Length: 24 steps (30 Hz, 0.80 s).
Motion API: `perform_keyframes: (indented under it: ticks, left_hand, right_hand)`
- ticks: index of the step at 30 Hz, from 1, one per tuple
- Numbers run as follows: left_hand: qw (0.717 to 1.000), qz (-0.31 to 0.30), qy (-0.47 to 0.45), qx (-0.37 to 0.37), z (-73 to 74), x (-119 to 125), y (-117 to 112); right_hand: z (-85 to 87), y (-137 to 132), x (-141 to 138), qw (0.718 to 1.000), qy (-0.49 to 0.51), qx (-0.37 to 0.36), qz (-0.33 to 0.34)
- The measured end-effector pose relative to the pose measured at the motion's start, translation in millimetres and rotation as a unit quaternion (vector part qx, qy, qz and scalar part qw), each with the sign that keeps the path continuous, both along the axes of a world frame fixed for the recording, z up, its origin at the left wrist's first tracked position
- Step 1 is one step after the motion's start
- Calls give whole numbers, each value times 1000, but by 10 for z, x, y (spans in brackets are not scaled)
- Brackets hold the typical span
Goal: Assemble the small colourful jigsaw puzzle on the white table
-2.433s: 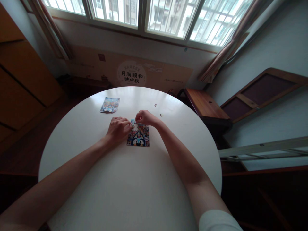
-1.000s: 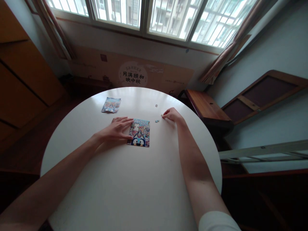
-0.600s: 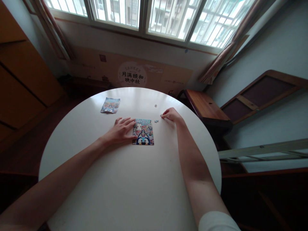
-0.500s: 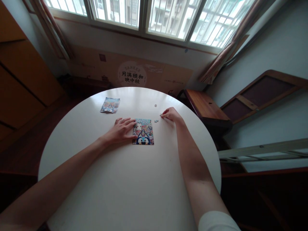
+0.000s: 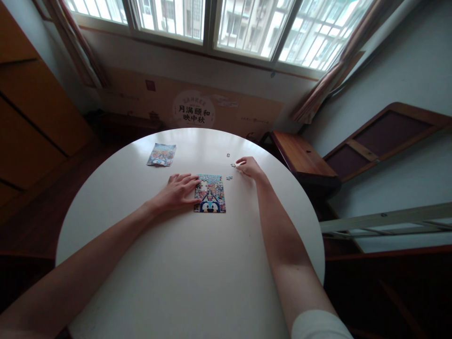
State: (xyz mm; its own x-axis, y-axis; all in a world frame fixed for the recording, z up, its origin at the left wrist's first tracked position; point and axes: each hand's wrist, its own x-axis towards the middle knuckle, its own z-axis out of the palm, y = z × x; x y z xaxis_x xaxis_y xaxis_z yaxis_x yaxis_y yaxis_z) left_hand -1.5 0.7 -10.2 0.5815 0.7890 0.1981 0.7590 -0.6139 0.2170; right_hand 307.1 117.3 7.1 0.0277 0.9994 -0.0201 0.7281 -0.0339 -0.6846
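Observation:
A small colourful jigsaw puzzle [image 5: 211,194] lies flat near the middle of the round white table [image 5: 190,273], with a few gaps near its top. My left hand [image 5: 178,190] rests flat beside it, fingers spread, fingertips touching its left edge. My right hand [image 5: 248,166] is out to the right of the puzzle, its fingers pinched on a small loose piece [image 5: 233,165] just off the table. Another loose piece [image 5: 229,178] lies by the puzzle's upper right corner, and a third [image 5: 228,155] sits farther back.
A printed picture card [image 5: 161,154] lies at the table's far left. A wooden side table [image 5: 300,157] stands off the right edge. Flattened cardboard [image 5: 192,110] leans on the wall under the window. A wooden cabinet [image 5: 31,117] is at the left.
My right hand left the puzzle's top, reached right to a loose piece and now lifts it slightly. My left hand opened flat. The puzzle shifted a little to the right.

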Motion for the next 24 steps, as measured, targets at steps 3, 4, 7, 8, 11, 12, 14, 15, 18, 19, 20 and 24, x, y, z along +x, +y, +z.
perform_keyframes:
  ticks: [3,4,7,8,11,12,14,15,18,19,20,24]
  left_hand:
    - [1000,1,0,-1,4,4,-6]
    - [1000,1,-1,0,6,6,-8]
    - [1000,2,1,-1,7,10,-10]
    - [1000,2,2,-1,6,10,-9]
    - [1000,2,3,3,2,10,-4]
    - [1000,2,4,5,0,9,-2]
    - [1000,1,6,6,-4,7,0]
    - [1000,1,7,7,-5,6,1]
    - [1000,1,8,8,-9,3,4]
    - [1000,1,9,10,-10,2,4]
    - [1000,-1,9,12,-11,1,4]
    - [1000,-4,7,15,-2,0,-4]
  right_hand:
    - [14,-12,-54,999,-43,24,16]
    - [15,-14,-72,998,-59,31,22]
    - [2,-10,-100,997,-72,32,24]
    - [-5,-5,-100,997,-69,28,22]
    - [-23,18,-83,998,-58,18,20]
    - [-28,26,-75,998,-52,13,22]
    - [-35,40,-60,999,-41,4,27]
    - [-37,45,-53,999,-35,2,27]
    - [-42,46,-30,1000,-20,-2,21]
    - [-43,44,-21,1000,-17,0,13]
    - [-44,41,-13,1000,-16,3,4]
    - [-50,37,4,1000,-22,13,-9]
